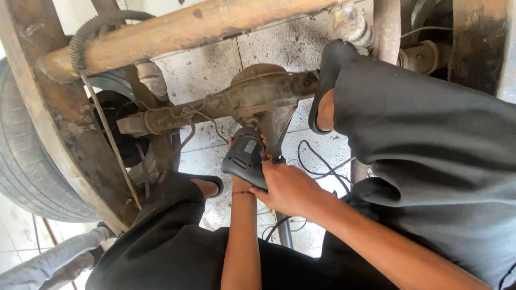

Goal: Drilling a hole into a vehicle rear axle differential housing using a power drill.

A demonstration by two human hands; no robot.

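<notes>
Grey pwr tool (pixel 245 157) at rusty axle (pixel 252 96).

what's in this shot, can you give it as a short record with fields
setting: underside of a vehicle, rusty axle housing over a tiled floor
tool: grey power tool, nose up against the axle's centre
right hand: grips the tool body
left hand: mostly hidden behind the tool, seems to support it
cord: black cable loose on the floor
nearby: tyre at left, rusty pipe above
legs: dark trousers, knees raised
</notes>
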